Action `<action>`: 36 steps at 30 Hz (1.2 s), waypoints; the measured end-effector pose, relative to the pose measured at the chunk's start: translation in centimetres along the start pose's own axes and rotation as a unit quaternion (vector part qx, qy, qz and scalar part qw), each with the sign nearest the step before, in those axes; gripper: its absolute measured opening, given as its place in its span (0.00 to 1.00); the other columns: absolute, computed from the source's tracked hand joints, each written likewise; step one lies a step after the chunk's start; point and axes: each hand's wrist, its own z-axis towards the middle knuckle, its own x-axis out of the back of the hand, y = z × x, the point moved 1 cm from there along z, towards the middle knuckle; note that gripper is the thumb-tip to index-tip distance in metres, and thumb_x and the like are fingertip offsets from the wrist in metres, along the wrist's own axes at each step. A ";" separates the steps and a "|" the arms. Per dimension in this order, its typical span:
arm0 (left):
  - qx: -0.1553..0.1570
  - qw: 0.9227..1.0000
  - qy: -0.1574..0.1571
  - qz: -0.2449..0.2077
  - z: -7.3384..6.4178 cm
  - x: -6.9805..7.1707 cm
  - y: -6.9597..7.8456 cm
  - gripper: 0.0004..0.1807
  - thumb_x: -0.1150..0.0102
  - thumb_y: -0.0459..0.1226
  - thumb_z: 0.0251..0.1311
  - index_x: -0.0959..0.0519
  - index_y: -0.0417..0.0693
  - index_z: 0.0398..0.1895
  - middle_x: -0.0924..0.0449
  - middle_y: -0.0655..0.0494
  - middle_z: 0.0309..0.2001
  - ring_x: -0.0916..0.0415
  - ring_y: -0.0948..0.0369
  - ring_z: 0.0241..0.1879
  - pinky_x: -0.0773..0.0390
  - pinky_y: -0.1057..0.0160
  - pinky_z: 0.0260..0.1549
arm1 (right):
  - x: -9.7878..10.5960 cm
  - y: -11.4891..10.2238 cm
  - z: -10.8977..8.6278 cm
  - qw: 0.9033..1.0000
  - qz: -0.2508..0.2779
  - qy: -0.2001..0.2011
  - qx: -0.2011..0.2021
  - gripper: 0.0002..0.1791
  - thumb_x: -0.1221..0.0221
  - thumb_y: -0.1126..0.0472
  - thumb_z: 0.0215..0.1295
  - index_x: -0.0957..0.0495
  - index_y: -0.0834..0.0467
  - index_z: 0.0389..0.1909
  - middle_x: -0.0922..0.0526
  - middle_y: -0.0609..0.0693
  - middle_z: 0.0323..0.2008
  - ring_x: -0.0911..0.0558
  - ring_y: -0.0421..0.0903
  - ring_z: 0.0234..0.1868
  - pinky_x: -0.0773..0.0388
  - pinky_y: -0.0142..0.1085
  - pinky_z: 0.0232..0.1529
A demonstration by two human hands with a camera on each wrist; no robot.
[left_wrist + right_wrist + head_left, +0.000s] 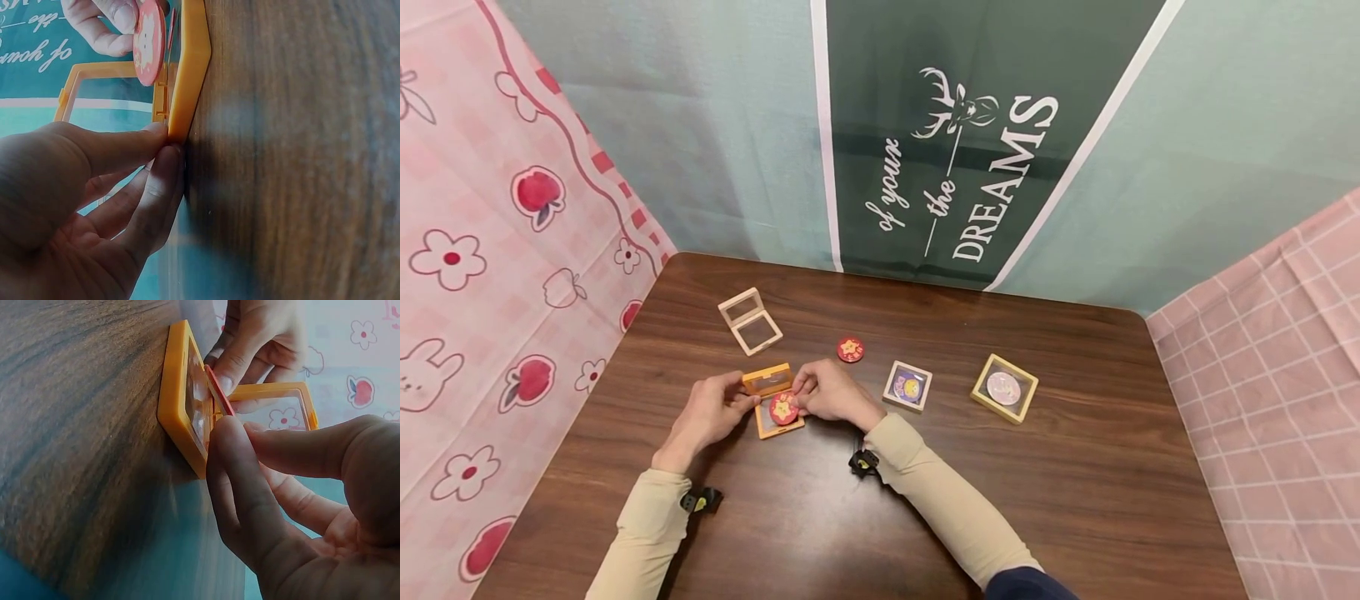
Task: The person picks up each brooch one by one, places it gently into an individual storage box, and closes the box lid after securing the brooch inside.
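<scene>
An orange square display case (781, 432) lies on the table with its clear-windowed lid raised on the far side. My left hand (711, 408) grips it at its left edge, near the hinge, between thumb and fingers (164, 178). Between the thumb and fingers of my right hand (833, 392) is a round red badge (783, 409) with a yellow star figure. The badge overlaps the case's base in the head view. From the right wrist the badge (219, 390) appears tilted, close over the clear film of the base.
Behind my hands lies an open cream case (766, 344), and another red star badge (850, 349) rests right of it. A cream-framed case (907, 386) with a purple badge and a yellow case (1004, 388) with a pale disc sit further right. Patterned cloths (700, 125) border the table.
</scene>
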 end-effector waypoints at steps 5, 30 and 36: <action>0.002 1.000 -0.001 -0.003 0.0 0.0 -0.1 0.04 0.30 0.33 0.68 0.17 0.43 0.39 0.11 0.49 0.37 0.17 0.58 0.35 0.18 0.58 0.36 | -0.3 -0.1 0.1 0.999 -0.031 0.007 -0.004 0.07 0.29 0.70 0.66 0.17 0.58 0.33 0.16 0.44 0.25 0.16 0.37 0.24 0.21 0.27 0.28; 0.001 1.000 -0.003 -0.016 0.1 0.1 -0.1 0.04 0.30 0.32 0.68 0.17 0.42 0.41 0.10 0.45 0.40 0.14 0.57 0.37 0.16 0.57 0.38 | -0.8 0.1 0.6 0.994 -0.099 0.039 0.015 0.06 0.27 0.68 0.63 0.15 0.58 0.32 0.17 0.42 0.22 0.21 0.32 0.22 0.26 0.24 0.28; 0.002 1.000 -0.004 -0.019 0.1 0.1 -0.2 0.05 0.29 0.32 0.68 0.17 0.42 0.41 0.10 0.45 0.40 0.14 0.57 0.37 0.15 0.58 0.37 | -0.6 0.1 0.5 0.993 -0.106 0.043 0.020 0.06 0.27 0.68 0.63 0.16 0.58 0.31 0.17 0.42 0.22 0.21 0.32 0.23 0.26 0.25 0.28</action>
